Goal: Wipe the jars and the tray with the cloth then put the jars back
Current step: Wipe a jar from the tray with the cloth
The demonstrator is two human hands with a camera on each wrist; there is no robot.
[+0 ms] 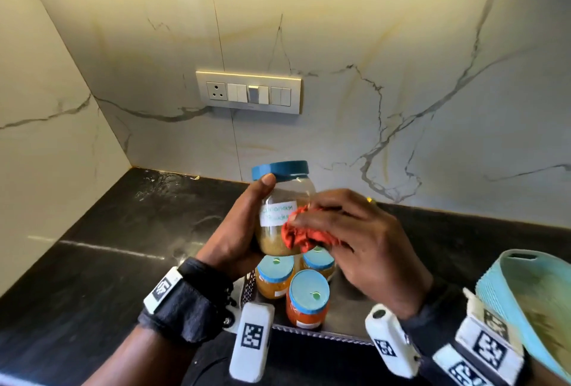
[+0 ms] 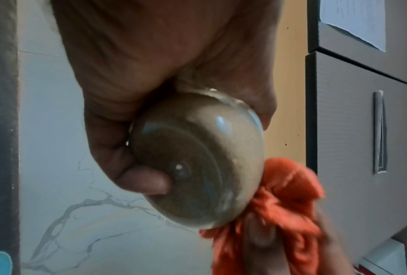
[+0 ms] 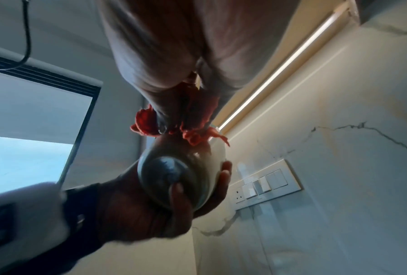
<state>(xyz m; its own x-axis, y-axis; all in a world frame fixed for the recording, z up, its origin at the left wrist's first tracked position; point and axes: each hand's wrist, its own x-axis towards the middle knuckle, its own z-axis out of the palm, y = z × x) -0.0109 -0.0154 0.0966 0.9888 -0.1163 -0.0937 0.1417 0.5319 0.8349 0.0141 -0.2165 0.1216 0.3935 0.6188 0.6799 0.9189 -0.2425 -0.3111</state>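
Note:
My left hand [image 1: 238, 231] grips a clear jar [image 1: 282, 200] with a dark blue lid and a white label, lifted above the counter; tan powder fills its lower half. From below, the jar's base [image 2: 195, 161] shows with my left fingers [image 2: 145, 182] curled round it. My right hand [image 1: 355, 231] holds a bunched orange-red cloth [image 1: 301, 235] against the jar's right side; the cloth [image 2: 284, 204] touches the jar's lower edge. Three smaller jars with light blue lids [image 1: 307, 296] stand on a dark tray [image 1: 346, 289] under my hands. In the right wrist view the cloth [image 3: 195, 134] sits atop the jar [image 3: 181, 176].
A black stone counter [image 1: 123, 246] runs into the left corner below a marble backsplash with a switch panel [image 1: 248, 92]. A light blue ribbed container [image 1: 531, 302] stands at the far right. Grey cabinet fronts [image 2: 362, 130] appear in the left wrist view.

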